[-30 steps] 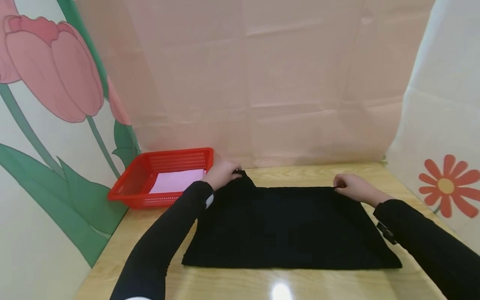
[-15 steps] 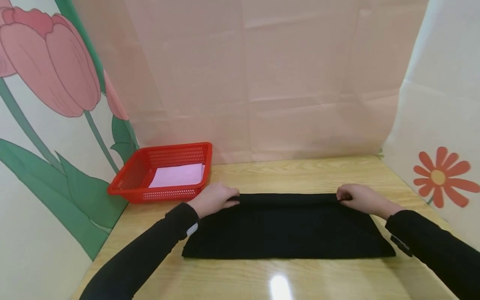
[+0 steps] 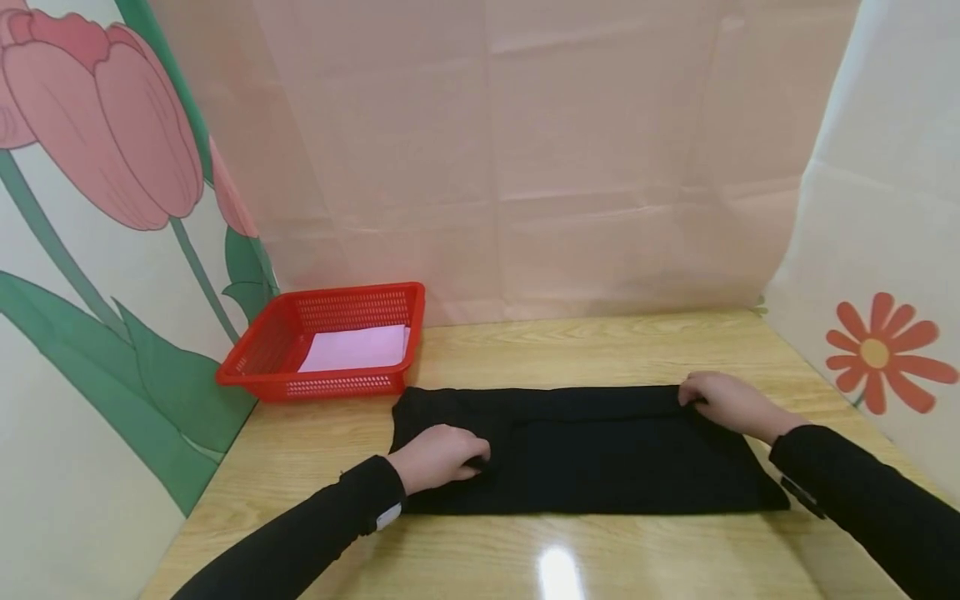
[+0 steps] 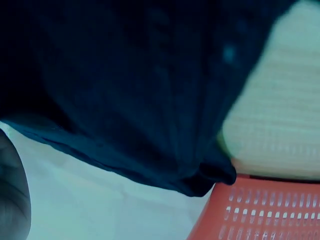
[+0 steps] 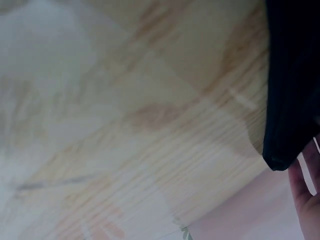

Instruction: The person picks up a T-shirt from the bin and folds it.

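A black cloth (image 3: 615, 467) lies spread across the table, with a folded strip along its far edge. My left hand (image 3: 441, 457) holds part of it over the left half, fingers curled with dark fabric between them. A slanting crease runs from the far edge toward that hand. At the cloth's far right corner, my right hand (image 3: 727, 402) pinches the edge. The near left corner is hidden by the left hand and sleeve. In the left wrist view the cloth (image 4: 130, 90) fills the upper part; in the right wrist view, fingers (image 5: 300, 182) touch its corner.
A red plastic basket (image 3: 345, 387) stands at the back left, near the cloth's far left corner. Pink sheets (image 3: 356, 348) lie inside it. Behind the wooden table (image 3: 585, 343) hangs a pinkish backdrop; flower-patterned panels rise on both sides.
Both hands have drawn the far edge toward the near side, making a fold. Then the left hand has moved nearer and slightly right with fabric, while the right stays almost in place.
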`<state>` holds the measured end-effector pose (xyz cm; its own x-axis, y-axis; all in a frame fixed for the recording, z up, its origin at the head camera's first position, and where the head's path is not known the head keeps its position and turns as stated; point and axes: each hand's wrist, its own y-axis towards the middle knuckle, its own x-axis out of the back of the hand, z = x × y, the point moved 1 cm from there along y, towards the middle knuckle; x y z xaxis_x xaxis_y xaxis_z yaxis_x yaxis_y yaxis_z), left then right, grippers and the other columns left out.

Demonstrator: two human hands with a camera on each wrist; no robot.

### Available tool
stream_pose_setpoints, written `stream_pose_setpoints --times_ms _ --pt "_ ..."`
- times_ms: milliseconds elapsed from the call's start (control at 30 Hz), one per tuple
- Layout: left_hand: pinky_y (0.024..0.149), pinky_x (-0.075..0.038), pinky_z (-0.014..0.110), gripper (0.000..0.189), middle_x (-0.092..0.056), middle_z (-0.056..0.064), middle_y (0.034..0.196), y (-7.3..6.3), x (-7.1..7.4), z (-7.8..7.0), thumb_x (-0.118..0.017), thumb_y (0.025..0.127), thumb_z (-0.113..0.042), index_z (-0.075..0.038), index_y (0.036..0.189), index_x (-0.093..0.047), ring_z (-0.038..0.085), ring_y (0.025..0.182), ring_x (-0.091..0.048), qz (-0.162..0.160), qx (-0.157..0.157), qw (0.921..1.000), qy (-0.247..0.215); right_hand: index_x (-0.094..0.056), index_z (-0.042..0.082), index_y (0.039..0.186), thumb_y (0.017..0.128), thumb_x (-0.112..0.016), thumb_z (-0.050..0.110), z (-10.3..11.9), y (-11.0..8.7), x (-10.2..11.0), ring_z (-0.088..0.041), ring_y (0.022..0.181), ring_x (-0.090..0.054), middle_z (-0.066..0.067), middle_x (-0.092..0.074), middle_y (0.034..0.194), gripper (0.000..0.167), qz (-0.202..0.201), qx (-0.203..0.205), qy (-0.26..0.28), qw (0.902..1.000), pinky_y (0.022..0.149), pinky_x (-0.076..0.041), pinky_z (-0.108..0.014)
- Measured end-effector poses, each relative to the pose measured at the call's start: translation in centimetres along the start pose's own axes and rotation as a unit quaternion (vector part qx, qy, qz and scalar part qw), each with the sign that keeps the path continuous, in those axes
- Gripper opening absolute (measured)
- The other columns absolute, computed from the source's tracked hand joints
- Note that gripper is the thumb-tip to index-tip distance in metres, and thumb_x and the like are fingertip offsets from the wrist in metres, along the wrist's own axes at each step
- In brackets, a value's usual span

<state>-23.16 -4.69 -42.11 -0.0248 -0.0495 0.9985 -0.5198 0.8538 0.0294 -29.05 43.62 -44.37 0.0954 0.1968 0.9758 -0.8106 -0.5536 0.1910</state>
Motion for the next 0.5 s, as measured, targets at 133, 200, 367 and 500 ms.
stream_pose_setpoints --times_ms 133,200,367,500 --pt "0.07 -0.046 0.016 0.018 -0.062 -0.014 0.082 -0.4 -0.6 -0.1 -0.076 0.086 -0.03 -0.021 0.1 -0.069 -0.001 0.071 -0.052 0.021 0.012 0.9991 -0.034 -0.068 0.018 0.079 0.073 -0.067 -0.014 -0.3 -0.1 0.2 -0.017 0.072 -0.059 0.007 -0.056 0.08 0.033 -0.024 0.004 -0.016 0.9996 0.064 -0.049 -0.039" --pt "0.067 -0.044 0.015 0.021 -0.058 -0.015 0.076 -0.6 -0.8 -0.1 -0.075 0.086 -0.034 -0.021 0.101 -0.07 0.0 0.067 -0.05 0.033 0.027 0.9972 -0.062 -0.069 0.018 0.077 0.073 -0.065 -0.015 -0.4 -0.2 0.2 -0.017 0.071 -0.059 0.007 -0.056 0.079 0.034 -0.021 0.008 -0.021 0.9995 0.064 -0.049 -0.039" --pt "0.062 -0.042 0.017 0.02 -0.052 -0.015 0.069 -1.2 -0.8 -0.7 -0.071 0.088 -0.039 -0.022 0.097 -0.071 0.0 0.064 -0.048 0.029 0.077 0.9919 -0.097 -0.072 0.018 0.075 0.075 -0.061 -0.016 -0.5 -0.5 0.4 -0.02 0.071 -0.06 0.007 -0.057 0.076 0.035 0.006 -0.009 -0.022 0.9997 0.064 -0.051 -0.038" --pt "0.061 -0.047 0.022 0.017 -0.059 -0.01 0.073 -1.6 -0.2 -1.5 -0.069 0.092 -0.034 -0.018 0.096 -0.069 0.004 0.062 -0.051 -0.045 0.174 0.9821 -0.055 -0.073 0.015 0.077 0.077 -0.055 -0.013 -0.3 0.0 0.7 -0.025 0.075 -0.063 0.002 -0.062 0.08 0.034 0.019 -0.062 0.002 0.9979 0.066 -0.051 -0.043"
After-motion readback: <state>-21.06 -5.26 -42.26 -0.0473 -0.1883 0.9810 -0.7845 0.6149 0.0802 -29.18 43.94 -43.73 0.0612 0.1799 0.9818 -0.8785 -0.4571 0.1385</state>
